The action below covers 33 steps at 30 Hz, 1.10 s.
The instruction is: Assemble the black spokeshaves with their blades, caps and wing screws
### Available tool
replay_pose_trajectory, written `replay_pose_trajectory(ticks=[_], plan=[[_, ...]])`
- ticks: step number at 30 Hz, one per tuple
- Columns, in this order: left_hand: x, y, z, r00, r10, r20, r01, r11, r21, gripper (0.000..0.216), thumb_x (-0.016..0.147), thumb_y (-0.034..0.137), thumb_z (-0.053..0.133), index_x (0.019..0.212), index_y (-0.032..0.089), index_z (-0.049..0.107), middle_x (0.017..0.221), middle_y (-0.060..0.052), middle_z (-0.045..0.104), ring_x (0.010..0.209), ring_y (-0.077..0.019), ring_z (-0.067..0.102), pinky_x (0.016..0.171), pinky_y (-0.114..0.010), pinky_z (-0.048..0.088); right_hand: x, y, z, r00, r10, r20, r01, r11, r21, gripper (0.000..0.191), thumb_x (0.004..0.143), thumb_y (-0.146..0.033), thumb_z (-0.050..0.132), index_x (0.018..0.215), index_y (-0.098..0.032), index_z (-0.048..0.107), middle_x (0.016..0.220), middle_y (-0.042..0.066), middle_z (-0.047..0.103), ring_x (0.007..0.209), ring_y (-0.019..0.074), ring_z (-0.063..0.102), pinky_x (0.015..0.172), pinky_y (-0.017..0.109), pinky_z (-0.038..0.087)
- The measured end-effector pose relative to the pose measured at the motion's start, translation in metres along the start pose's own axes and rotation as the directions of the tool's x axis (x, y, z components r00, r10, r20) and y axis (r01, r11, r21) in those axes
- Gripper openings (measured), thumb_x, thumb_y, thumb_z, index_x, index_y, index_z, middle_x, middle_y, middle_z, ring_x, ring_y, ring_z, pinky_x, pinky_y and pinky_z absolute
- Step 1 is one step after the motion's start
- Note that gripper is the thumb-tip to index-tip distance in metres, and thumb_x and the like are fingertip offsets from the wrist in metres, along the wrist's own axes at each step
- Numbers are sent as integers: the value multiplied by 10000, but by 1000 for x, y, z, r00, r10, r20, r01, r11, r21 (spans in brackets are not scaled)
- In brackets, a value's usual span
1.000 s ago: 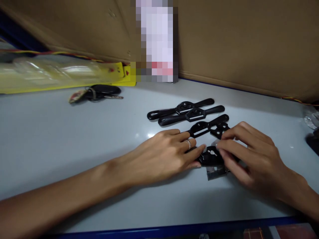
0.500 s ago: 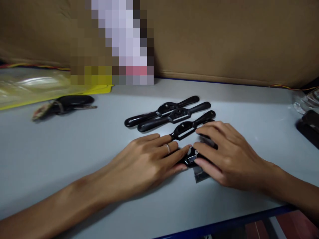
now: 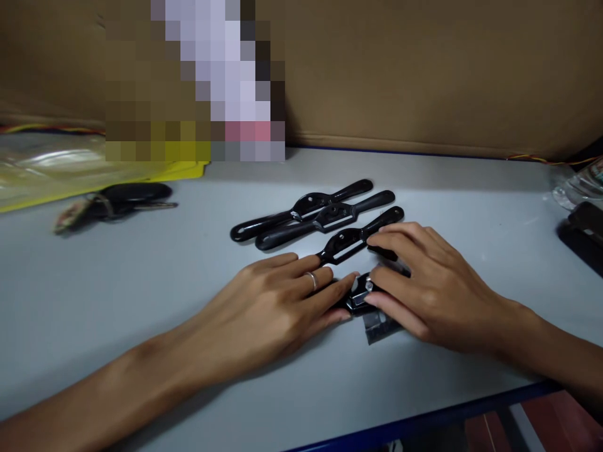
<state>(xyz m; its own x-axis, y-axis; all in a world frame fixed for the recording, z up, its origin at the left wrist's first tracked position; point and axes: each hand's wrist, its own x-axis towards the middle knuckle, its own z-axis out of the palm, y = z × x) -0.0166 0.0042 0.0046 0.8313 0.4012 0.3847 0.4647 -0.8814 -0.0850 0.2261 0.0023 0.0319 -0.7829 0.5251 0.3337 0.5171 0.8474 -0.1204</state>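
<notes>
A black spokeshave body lies on the pale table between my hands. My left hand rests over its left handle, with the fingers on top and the thumb under the edge. My right hand covers the right side, its fingertips pinched around the small silver screw and cap in the middle. A thin steel blade pokes out beneath my right fingers. Just behind lie three more black spokeshaves side by side, and the nearest of them touches my right index finger.
A bunch of keys with a black fob lies at the left, beside a yellow-backed plastic bag. A cardboard wall closes the back. At the right edge are a black object and clear plastic. The blue table edge runs near me.
The view has swung right, so everything sits further left in frame. My right hand has slid in over the spokeshave's middle and closed around the cap. My left hand keeps its hold.
</notes>
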Motion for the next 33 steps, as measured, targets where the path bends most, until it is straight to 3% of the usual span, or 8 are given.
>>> replay_pose_trajectory(ticks=[3,6,9,13,17,21,27,33], plan=[[0,0,0,1000,-11,5,11,1000,-12,340,1075,317,412,1117,114,681,792,-49,700,692,-211,648,594,-339,486,0,0,0,998,-51,35,49,998,49,248,1020,-280,534,946,-140,725,1210,190,660,1182,331,546,887,471,519],[-1,0,0,1000,-24,13,25,999,-28,316,1057,341,468,1148,122,678,781,-36,692,704,-205,649,605,-330,497,1,0,0,1000,-21,10,22,999,-24,276,1024,-258,521,866,-137,713,1183,203,668,1175,342,548,880,485,513],[-1,0,0,999,-35,18,36,998,-47,309,1058,344,464,1113,141,690,774,-32,686,689,-195,640,597,-322,493,1,-1,-1,999,-25,20,25,999,-28,254,1028,-281,524,963,-132,719,1212,206,658,1194,345,541,879,485,517],[-1,0,0,1000,-19,8,19,999,-28,321,1062,334,452,1139,117,676,781,-38,686,697,-211,647,596,-339,493,1,-3,-3,998,-38,45,39,999,-26,292,1031,-287,521,862,-135,704,1220,211,656,1214,359,538,894,500,519],[-1,0,1,1000,-9,13,9,1000,-7,346,1079,329,402,1118,115,670,775,-41,686,685,-215,643,595,-348,484,2,-4,-3,998,-26,50,29,997,-64,294,1041,-308,501,978,-110,710,1238,232,644,1210,372,548,892,504,522],[0,0,1,1000,-4,14,4,1000,-13,332,1074,323,419,1161,101,650,803,-46,695,705,-226,651,601,-359,488,2,-4,-3,999,-26,33,28,998,-50,311,1037,-292,509,863,-125,705,1225,228,654,1228,381,546,901,499,520],[2,-1,-1,1000,2,24,-2,1000,-21,334,1078,316,398,1072,112,663,749,-31,661,665,-223,626,578,-360,474,2,0,-5,999,-32,39,32,999,-2,291,1042,-299,500,1046,-114,723,1257,222,632,1236,360,524,930,474,504],[1,1,-1,999,-19,39,20,1000,-14,313,1069,341,416,1049,133,649,794,-45,675,684,-246,635,583,-379,479,3,-1,3,999,32,28,-31,998,-46,245,1013,-317,553,988,-120,697,1053,170,643,999,296,541,792,408,470]])
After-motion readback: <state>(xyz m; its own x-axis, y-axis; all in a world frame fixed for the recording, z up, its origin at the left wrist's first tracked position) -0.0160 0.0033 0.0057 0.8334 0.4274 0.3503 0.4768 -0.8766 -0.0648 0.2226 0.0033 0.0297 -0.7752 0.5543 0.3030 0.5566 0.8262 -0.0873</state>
